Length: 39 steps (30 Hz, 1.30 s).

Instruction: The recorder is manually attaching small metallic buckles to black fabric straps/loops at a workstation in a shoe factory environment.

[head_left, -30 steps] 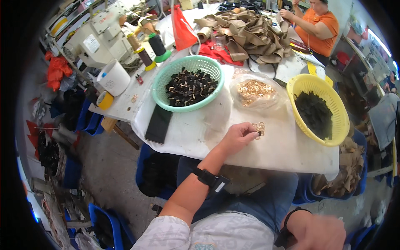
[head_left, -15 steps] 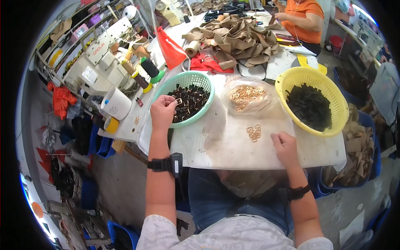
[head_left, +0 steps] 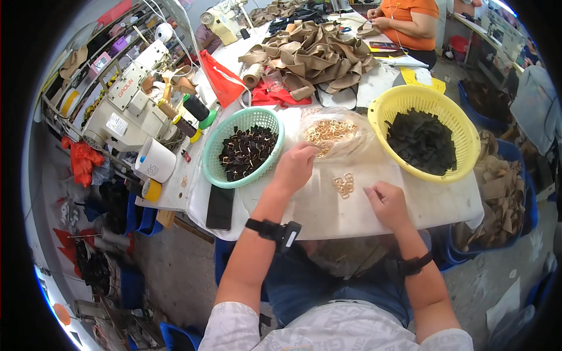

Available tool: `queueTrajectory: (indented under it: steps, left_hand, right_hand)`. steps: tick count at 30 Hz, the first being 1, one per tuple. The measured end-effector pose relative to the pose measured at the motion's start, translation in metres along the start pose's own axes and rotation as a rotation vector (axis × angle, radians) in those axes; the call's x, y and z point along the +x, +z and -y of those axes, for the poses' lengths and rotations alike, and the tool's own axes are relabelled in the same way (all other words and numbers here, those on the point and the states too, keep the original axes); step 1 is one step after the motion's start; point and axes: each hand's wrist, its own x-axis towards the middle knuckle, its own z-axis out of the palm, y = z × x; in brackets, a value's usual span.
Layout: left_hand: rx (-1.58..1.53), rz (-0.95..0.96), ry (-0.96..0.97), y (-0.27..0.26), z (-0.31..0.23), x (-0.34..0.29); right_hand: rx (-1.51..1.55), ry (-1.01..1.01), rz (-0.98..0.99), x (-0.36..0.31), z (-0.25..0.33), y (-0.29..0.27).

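My left hand is at the near-left edge of a clear plastic bag of gold metal buckles. Its fingers are drawn together, and anything between them is hidden. Over the table's near side, my right hand is closed with thumb against curled fingers; I cannot make out what it holds. Just left of it lies a small heap of gold buckles. A green basket at left contains black strap pieces with gold buckles. The yellow basket at right contains plain black fabric pieces.
A black phone lies below the green basket. Thread spools, a white cup and a sewing machine stand left. Brown pieces are piled at the back, near a person in orange. Blue bins flank the table's right.
My left hand has moved right, from the green basket to the bag of buckles. The phone beneath that arm has come into view. My right hand stays beside the small heap.
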Motion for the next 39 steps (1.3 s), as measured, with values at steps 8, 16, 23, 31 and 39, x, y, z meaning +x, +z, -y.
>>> queueTrajectory:
  steps: [8, 16, 23, 31, 39]
  left_hand:
    - [0.099, 0.055, -0.164, 0.035, 0.007, 0.005]
    - [-0.293, 0.201, -0.389, 0.019, 0.002, -0.013]
    - [-0.237, 0.204, -0.327, 0.016, -0.017, -0.020]
    - [0.193, 0.154, -0.209, 0.029, -0.011, 0.020]
    - [0.220, 0.275, -0.244, 0.043, 0.005, 0.025]
  right_hand:
    - [0.018, 0.037, -0.013, 0.000, -0.001, -0.001]
    - [0.028, 0.043, -0.005, 0.001, -0.002, -0.001]
    - [0.008, 0.025, -0.002, 0.001, -0.002, -0.002]
    - [0.024, 0.007, -0.026, 0.001, -0.004, -0.001]
    - [0.025, 0.041, -0.014, 0.001, -0.002, -0.001]
